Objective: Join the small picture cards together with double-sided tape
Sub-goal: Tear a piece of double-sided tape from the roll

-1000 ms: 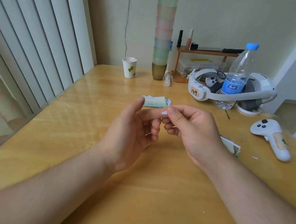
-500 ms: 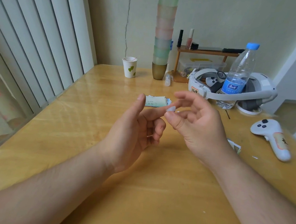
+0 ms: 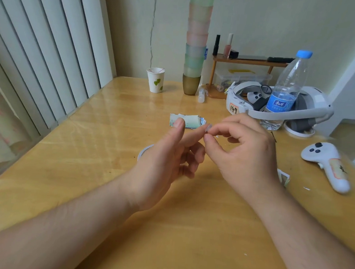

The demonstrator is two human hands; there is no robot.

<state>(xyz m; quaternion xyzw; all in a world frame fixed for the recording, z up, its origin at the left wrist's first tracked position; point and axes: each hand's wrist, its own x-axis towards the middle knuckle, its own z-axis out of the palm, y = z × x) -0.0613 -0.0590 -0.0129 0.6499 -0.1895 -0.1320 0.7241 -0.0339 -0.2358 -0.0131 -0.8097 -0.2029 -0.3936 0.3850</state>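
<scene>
Picture cards (image 3: pixel 187 121) are lying stacked mid-desk (image 3: pixel 87 149) — right hand (image 3: pixel 244 151) is pinching a small tape piece (image 3: pixel 208 128) at the left hand's (image 3: pixel 171 155) forefinger tip; left fingers loosely curled.

A small overlapping pile of picture cards (image 3: pixel 189 122) lies flat mid-table; pale tape scrap (image 3: pixel 208 129) at fingertips.

Soft, even daylight from the vertical blinds (image 3: pixel 42 47) at left; pale glare streaking the glossy worktop (image 3: pixel 114 117); wide-angle bending at edges; fingertips slightly blurred.
</scene>
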